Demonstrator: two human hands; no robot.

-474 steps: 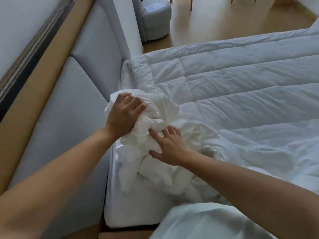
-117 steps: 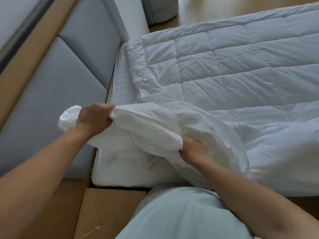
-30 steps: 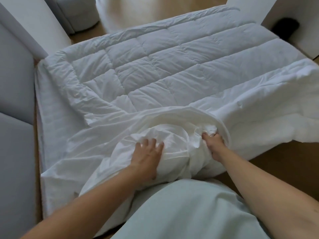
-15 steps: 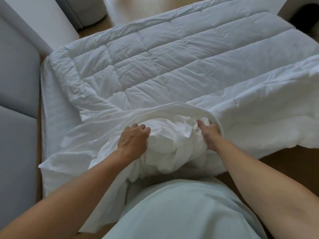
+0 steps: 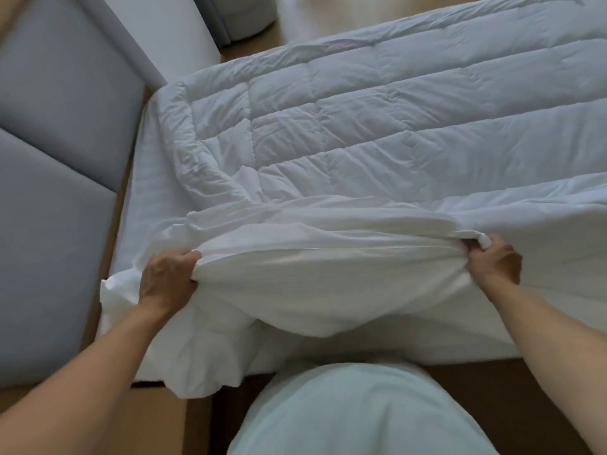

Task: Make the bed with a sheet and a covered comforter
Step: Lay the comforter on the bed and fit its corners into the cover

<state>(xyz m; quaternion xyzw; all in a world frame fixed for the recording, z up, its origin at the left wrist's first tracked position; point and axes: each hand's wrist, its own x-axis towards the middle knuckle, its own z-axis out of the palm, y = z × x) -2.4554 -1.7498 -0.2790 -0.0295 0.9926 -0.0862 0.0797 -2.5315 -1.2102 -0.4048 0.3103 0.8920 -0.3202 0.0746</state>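
**A:** Looking down from the head view, where does the cover lie against the fingers?

**B:** The white cover is stretched between both hands, along the side nearest the person. The left hand grips its left end, with the fingers curled tight over a bunched fold. The right hand clutches the right end, and a small roll of cloth pokes out above its knuckles.

**A:** And between the two hands?

**B:** The cloth sags in a wide pouch toward the person's pale shirt. A loose, crumpled tail of it hangs down below the left wrist.

**A:** Where is the comforter?

**B:** The quilted comforter lies spread flat beyond the hands. Its near edge runs under the cover's folds — how far inside it reaches, I cannot tell.

**A:** What surrounds it?

**B:** A strip of sheet shows along the left, beside the grey padded headboard. A grey chair stands past the far-left corner — blurred, only partly in view.
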